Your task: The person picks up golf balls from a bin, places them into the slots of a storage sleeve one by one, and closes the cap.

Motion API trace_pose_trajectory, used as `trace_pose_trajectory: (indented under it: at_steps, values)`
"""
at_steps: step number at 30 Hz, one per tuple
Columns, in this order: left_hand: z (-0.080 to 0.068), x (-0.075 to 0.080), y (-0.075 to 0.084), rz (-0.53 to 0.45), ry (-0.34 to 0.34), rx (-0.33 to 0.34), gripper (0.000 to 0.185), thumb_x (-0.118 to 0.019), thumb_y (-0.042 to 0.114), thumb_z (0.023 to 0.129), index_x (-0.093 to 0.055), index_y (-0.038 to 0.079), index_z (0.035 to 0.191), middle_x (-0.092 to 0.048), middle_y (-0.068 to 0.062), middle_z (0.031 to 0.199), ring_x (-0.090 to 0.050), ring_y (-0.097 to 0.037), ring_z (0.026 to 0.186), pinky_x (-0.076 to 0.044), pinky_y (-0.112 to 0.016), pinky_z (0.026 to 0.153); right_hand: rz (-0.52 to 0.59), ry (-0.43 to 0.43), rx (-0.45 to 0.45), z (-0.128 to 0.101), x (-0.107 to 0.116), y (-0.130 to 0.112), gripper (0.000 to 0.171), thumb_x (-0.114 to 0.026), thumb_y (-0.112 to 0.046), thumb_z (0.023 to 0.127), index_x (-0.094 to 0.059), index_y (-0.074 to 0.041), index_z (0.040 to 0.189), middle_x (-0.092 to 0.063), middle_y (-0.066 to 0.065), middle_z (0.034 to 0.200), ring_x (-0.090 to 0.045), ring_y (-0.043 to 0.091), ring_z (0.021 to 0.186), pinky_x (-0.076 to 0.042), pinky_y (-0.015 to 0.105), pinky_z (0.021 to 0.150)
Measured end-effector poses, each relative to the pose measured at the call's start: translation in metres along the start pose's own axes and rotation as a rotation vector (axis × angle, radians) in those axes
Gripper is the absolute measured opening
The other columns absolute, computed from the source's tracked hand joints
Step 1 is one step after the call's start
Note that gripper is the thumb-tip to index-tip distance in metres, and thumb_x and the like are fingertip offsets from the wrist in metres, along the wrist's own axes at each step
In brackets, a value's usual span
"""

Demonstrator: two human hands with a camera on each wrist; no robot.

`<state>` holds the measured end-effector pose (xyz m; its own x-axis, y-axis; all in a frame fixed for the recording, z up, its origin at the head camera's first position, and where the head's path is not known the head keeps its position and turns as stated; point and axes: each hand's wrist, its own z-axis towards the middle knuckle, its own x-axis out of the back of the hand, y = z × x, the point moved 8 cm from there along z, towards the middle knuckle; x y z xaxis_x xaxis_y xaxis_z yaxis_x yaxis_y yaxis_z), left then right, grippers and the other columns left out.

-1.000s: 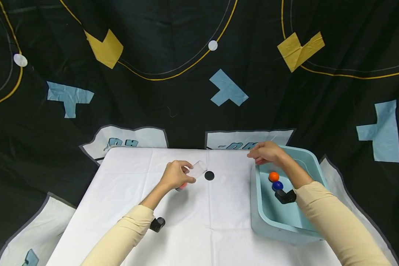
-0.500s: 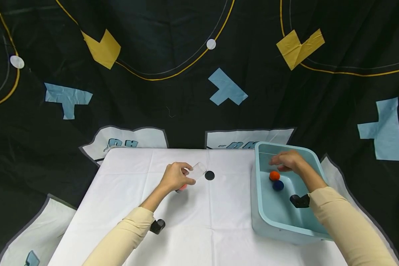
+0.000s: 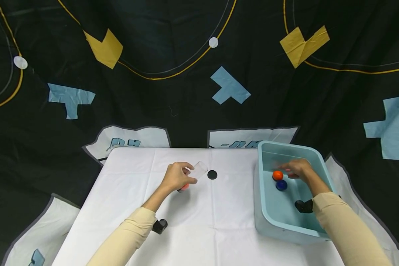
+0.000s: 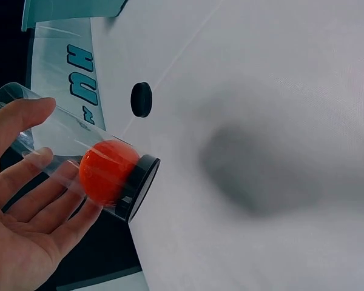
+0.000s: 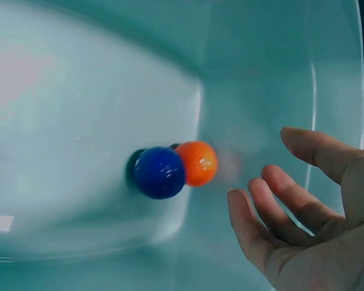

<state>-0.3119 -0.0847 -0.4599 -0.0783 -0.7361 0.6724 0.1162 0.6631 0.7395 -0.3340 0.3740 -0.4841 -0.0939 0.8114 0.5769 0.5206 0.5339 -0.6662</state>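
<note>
**Tube in one hand, other hand down in the tub**

Nearest, the left hand (image 4: 24, 206) grasps a clear tube (image 4: 79, 160) tilted, black cap end low, so the orange ball (image 4: 108, 171) inside sits against the cap. Just past it a black disc (image 3: 212, 174) lies on the counter (image 3: 199, 221). The right hand (image 5: 315, 212) is in the tub (image 3: 262, 218), fingers loose, holding nothing, beside an orange ball (image 5: 196, 163) touching a blue ball (image 5: 159, 173). Teal lettering behind reads maybe "HU", can't tell.
</note>
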Motion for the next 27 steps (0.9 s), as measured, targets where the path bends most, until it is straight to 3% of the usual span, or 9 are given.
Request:
trace_pose_trajectory:
  at_steps: [6, 15, 21, 27]
  values:
    - [0.002, 0.001, 0.004, 0.008, -0.003, -0.015, 0.039, -0.091, 0.018, 0.066, -0.078, 0.011, 0.102, -0.078, -0.012, 0.092, -0.073, -0.018, 0.084, -0.059, -0.035, 0.076, -0.004, 0.001, -0.044, 0.007, 0.005, 0.019, 0.068, -0.067, -0.028, 0.096, -0.040, 0.015, 0.141, -0.050, 0.034, 0.132, -0.067, 0.030, 0.092, -0.061, 0.035, 0.081]
    - [0.003, 0.002, 0.007, 0.010, -0.008, -0.010, 0.039, -0.091, 0.019, 0.067, -0.078, 0.012, 0.102, -0.078, -0.011, 0.093, -0.073, -0.018, 0.085, -0.059, -0.036, 0.078, 0.019, 0.000, -0.171, 0.026, 0.000, 0.052, 0.075, -0.074, -0.023, 0.091, -0.038, 0.013, 0.145, -0.047, 0.034, 0.137, -0.060, 0.039, 0.106, -0.057, 0.041, 0.094]
    - [0.001, 0.003, 0.005, 0.001, -0.012, 0.003, 0.039, -0.091, 0.019, 0.067, -0.078, 0.012, 0.103, -0.078, -0.011, 0.093, -0.072, -0.017, 0.084, -0.058, -0.036, 0.078, 0.032, -0.094, -0.164, 0.021, -0.010, 0.055, 0.072, -0.064, -0.022, 0.096, -0.030, 0.016, 0.147, -0.038, 0.038, 0.145, -0.051, 0.045, 0.122, -0.047, 0.050, 0.108]
    - [0.000, 0.005, 0.003, 0.001, -0.009, 0.009, 0.039, -0.091, 0.020, 0.067, -0.078, 0.012, 0.102, -0.078, -0.011, 0.094, -0.072, -0.018, 0.085, -0.059, -0.036, 0.078, 0.082, -0.113, -0.159, 0.023, -0.017, 0.057, 0.071, -0.063, -0.022, 0.097, -0.030, 0.016, 0.147, -0.036, 0.038, 0.148, -0.047, 0.047, 0.127, -0.046, 0.049, 0.109]
